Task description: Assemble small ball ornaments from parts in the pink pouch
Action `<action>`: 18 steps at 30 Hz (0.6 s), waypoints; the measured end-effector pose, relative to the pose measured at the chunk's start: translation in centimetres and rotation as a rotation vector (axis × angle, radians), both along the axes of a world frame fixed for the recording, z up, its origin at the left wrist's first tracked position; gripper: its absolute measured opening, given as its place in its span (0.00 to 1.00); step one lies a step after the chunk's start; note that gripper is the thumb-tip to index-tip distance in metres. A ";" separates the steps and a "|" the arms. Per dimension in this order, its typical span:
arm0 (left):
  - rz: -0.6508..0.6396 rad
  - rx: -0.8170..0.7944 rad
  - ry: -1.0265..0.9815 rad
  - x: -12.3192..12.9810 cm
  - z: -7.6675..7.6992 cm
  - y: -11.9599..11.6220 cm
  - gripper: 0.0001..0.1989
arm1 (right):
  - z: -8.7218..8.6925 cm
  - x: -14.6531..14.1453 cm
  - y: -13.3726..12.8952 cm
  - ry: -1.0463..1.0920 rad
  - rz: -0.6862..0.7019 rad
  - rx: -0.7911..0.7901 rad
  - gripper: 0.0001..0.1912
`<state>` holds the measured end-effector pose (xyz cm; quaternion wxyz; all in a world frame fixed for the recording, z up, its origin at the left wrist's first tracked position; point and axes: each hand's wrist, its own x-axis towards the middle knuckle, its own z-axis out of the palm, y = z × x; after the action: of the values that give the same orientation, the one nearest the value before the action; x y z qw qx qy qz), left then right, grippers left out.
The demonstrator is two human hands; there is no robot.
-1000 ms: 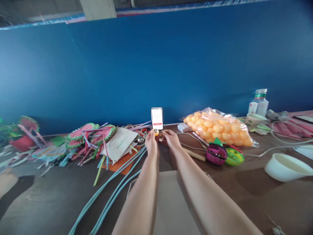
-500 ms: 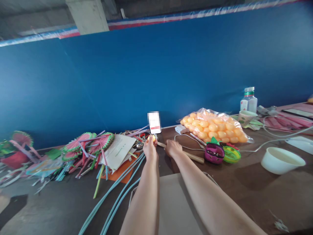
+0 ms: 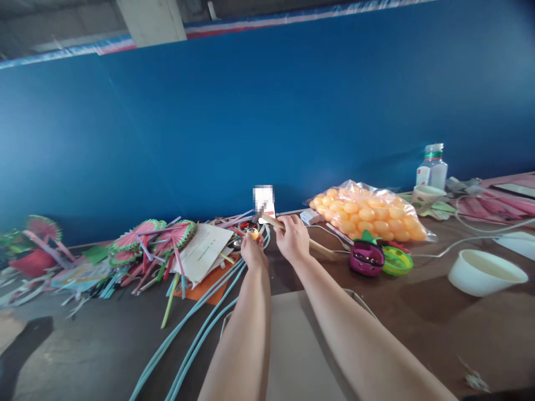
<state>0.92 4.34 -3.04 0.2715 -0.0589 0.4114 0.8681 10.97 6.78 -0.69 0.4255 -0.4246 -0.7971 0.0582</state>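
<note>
Raised since the earlier frame, the stick (image 3: 322,249) was gripped by the right hand (image 3: 293,238) above the surface (image 3: 412,328), near the ball (image 3: 253,235), which was clasped in the left hand (image 3: 254,252) and best kept steady.

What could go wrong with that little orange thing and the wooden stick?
The round orange thing could slip from the left hand and roll away. The wooden stick in the right hand might bump the phone, since one end shows in front of it. Its other end points toward the purple case, which could get knocked.
</note>
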 end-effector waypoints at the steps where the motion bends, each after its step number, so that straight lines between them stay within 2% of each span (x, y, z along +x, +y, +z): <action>1: -0.006 0.002 0.003 0.0 0.1 -0.1 0.04 | 0.2 0.0 -0.2 0.023 0.012 0.035 0.11; 4: -0.012 0.013 0.021 0.1 0.2 -0.3 0.04 | 0.5 -0.2 -0.8 0.025 0.026 0.073 0.10; 8: -0.030 0.001 0.066 0.1 0.2 -0.5 0.05 | 0.3 -0.4 -1.2 -0.064 0.045 0.047 0.09; 18: 0.005 -0.002 0.012 -0.3 0.1 -0.1 0.05 | -0.1 -0.5 -1.1 -0.109 0.029 0.004 0.11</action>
<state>0.67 4.20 -2.96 0.2668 -0.0550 0.4137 0.8687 10.51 5.67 -0.78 0.3814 -0.4147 -0.8252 0.0398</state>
